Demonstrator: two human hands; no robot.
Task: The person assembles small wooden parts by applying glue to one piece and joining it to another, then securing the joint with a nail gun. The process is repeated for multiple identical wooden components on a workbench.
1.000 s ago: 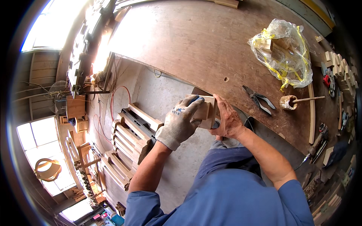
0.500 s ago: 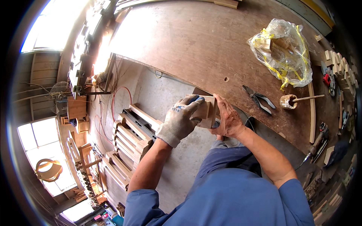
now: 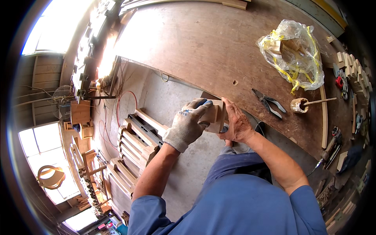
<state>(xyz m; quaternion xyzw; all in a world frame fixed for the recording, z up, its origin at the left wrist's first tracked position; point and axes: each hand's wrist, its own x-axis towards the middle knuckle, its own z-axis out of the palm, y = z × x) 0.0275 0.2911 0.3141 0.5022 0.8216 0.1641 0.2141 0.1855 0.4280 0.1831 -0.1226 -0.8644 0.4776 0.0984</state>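
A pale wooden piece [image 3: 216,117] stands at the near edge of the brown workbench [image 3: 203,51], between my two hands. My left hand [image 3: 190,121], in a knitted work glove with blue marks, is closed around the left side of a wooden block there. Bare, my right hand [image 3: 236,123] wraps the right side of the piece, its fingertips at the top corner. The undersides of both grips are hidden. To the right on the bench lie pliers [image 3: 269,103] with dark and grey handles.
A clear plastic bag [image 3: 299,74] with wood pieces, a glue pot [image 3: 299,105] with a stick, and a wooden strip [image 3: 324,117] are on the bench at right. A power tool [image 3: 331,145] lies farther right. Slatted wooden frames [image 3: 137,145] stand on the floor at left.
My left hand and wrist have shifted very slightly to the right. Both hands keep their hold on the wooden piece; otherwise nothing visibly differs.
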